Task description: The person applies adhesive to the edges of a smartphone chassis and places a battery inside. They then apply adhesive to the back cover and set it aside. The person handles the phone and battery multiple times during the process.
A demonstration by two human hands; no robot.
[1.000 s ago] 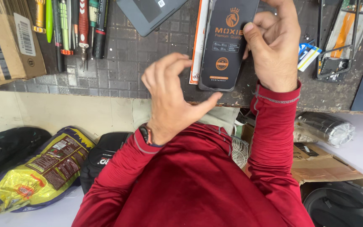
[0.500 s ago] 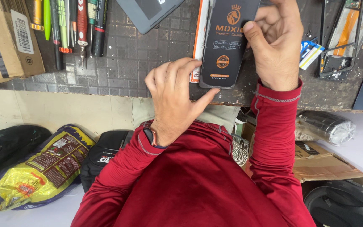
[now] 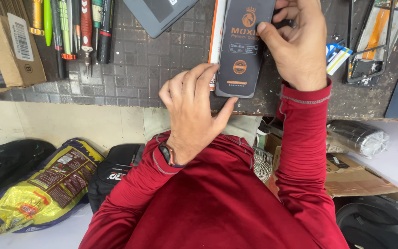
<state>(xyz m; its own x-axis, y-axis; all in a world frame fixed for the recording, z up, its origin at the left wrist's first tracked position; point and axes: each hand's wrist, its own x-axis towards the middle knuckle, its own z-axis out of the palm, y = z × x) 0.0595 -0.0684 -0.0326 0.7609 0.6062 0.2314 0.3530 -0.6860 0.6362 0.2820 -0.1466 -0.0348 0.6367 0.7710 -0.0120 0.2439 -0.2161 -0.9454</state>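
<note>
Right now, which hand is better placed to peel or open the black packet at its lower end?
Probably the left hand: its fingers and thumb sit at the bottom edge of the black packet, while the right hand grips the packet's upper side, steadying it.

L hand [image 3: 194,110] has slid up and right vs 1 s ago; its fingers now touch the bottom edge of the black packet [image 3: 245,46]. R hand [image 3: 298,44] has raised the packet slightly toward the top of view.
</note>
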